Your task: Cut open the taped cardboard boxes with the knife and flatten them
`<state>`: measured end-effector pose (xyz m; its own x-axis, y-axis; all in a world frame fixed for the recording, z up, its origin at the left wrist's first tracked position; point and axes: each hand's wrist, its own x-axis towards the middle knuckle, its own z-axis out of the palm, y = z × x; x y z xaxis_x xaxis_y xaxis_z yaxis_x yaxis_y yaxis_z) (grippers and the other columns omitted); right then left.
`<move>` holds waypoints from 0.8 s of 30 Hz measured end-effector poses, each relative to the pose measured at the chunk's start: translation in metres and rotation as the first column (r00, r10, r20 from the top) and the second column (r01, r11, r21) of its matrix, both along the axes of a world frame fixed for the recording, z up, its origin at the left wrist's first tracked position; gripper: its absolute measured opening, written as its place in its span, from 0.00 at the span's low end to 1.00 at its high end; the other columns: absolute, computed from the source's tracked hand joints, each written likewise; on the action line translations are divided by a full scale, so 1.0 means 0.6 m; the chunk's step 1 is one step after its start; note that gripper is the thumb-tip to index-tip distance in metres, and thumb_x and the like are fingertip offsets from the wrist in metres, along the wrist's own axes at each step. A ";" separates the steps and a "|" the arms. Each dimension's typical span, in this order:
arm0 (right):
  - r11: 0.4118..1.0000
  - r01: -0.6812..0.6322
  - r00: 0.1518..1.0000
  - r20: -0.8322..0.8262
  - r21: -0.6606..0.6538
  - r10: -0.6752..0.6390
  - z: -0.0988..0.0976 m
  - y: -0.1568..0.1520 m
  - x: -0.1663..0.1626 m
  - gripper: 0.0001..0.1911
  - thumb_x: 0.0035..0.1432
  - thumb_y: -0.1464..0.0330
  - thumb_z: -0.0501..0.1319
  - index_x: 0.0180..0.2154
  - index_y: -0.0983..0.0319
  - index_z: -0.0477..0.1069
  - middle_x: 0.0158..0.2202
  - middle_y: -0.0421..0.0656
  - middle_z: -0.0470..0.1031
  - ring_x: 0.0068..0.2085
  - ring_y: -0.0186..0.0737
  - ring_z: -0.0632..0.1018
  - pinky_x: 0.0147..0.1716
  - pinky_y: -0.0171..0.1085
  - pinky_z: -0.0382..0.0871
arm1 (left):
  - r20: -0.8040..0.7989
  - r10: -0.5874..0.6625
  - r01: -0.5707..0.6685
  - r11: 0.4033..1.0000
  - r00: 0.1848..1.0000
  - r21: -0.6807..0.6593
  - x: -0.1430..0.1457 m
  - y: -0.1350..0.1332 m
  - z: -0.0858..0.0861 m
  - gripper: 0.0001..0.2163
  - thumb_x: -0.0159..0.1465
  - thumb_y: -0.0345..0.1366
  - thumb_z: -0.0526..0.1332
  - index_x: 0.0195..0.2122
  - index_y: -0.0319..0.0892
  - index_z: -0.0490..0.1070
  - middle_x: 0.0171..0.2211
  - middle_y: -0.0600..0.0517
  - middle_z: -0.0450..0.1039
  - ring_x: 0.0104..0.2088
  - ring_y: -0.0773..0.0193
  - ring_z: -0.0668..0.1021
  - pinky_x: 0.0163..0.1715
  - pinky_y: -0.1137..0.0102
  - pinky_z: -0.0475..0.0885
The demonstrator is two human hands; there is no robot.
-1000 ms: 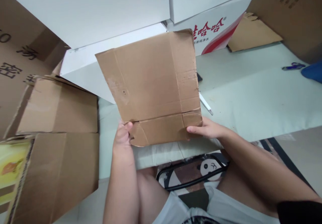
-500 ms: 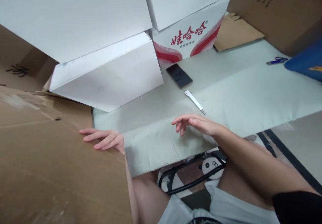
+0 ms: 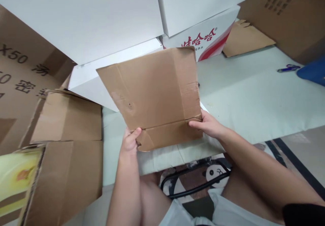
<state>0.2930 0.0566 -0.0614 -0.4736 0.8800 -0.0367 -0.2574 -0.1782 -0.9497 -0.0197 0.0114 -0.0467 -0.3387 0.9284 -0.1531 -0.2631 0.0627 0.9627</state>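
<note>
A creased sheet of brown cardboard is tilted up over the table in front of me, with a fold line across its lower part. My left hand grips its lower left edge, thumb on the face towards me. On the opposite edge, my right hand is closed round the cardboard near the end of the fold. Most of a white slim knife-like tool is covered by the sheet; only a sliver shows above my right hand. The phone is almost wholly hidden behind the cardboard.
White boxes are stacked at the back, beside a red-and-white carton. An opened cardboard box stands at left. On the pale green tablecloth, blue-purple scissors lie by a blue object; a flat cardboard piece lies behind.
The large cardboard at lower left has gone from there, and a cardboard sheet is now in both hands over the table. My right hand has closed on it. The phone has become covered.
</note>
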 end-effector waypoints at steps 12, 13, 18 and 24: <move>0.763 0.636 0.713 -0.291 -0.113 -0.637 0.037 0.041 0.067 0.20 0.41 0.61 0.78 0.38 0.58 0.77 0.36 0.41 0.85 0.40 0.46 0.85 0.46 0.49 0.81 | -0.016 -0.042 0.042 0.999 0.999 -0.013 0.014 -0.008 0.005 0.15 0.50 0.44 0.74 0.29 0.42 0.73 0.27 0.53 0.75 0.27 0.66 0.79 0.30 0.71 0.76; 0.711 0.693 0.651 -0.317 -0.122 -0.689 0.039 0.045 0.069 0.20 0.41 0.63 0.77 0.37 0.58 0.77 0.36 0.40 0.85 0.41 0.46 0.85 0.48 0.49 0.80 | -0.033 -0.052 0.052 0.999 0.998 -0.012 0.016 -0.004 0.000 0.14 0.53 0.43 0.73 0.28 0.41 0.72 0.26 0.54 0.74 0.27 0.68 0.78 0.29 0.72 0.75; 0.577 0.795 0.500 -0.336 -0.186 -0.798 0.049 0.049 0.073 0.16 0.38 0.67 0.76 0.31 0.59 0.75 0.34 0.40 0.84 0.41 0.45 0.84 0.50 0.48 0.80 | -0.149 -0.094 0.091 0.995 0.984 -0.032 0.022 0.005 -0.016 0.12 0.71 0.42 0.64 0.36 0.38 0.72 0.30 0.54 0.73 0.28 0.69 0.75 0.29 0.71 0.75; 0.674 0.719 0.600 -0.338 -0.171 -0.725 0.061 0.037 0.058 0.16 0.35 0.68 0.76 0.29 0.58 0.75 0.31 0.43 0.83 0.42 0.51 0.85 0.51 0.52 0.78 | -0.372 0.107 -0.113 0.994 0.922 0.004 -0.011 0.005 0.024 0.10 0.70 0.39 0.64 0.35 0.38 0.73 0.33 0.53 0.75 0.32 0.66 0.78 0.34 0.68 0.77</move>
